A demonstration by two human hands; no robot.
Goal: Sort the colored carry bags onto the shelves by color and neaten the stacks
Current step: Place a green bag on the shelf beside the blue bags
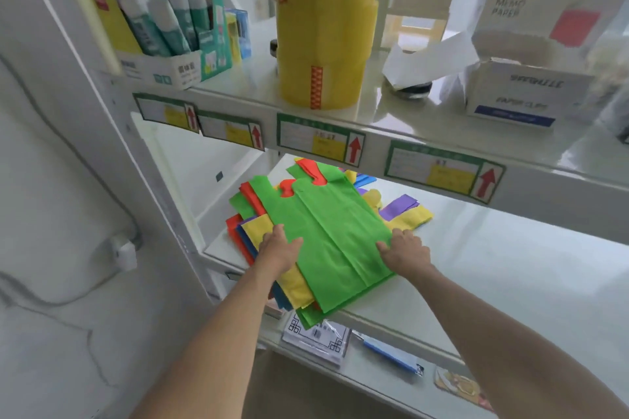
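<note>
A mixed pile of carry bags lies at the left end of the middle shelf (493, 258). A green bag (326, 231) is on top, with red (311, 172), yellow (413, 216), purple (398, 206) and blue (364, 178) bags sticking out beneath it. My left hand (279, 247) rests flat on the green bag's left edge, fingers straight. At the bag's right edge, my right hand (403, 247) presses down, fingers spread flat. The pile's front end overhangs the shelf lip.
The upper shelf (391, 119) carries a tall stack of yellow tape rolls (320, 27), a box of glue sticks (163, 31) and memo paper boxes (531, 54). On the lower shelf lie a printed packet (316, 338) and a blue pen pack (388, 352). A white upright post (143, 160) stands left.
</note>
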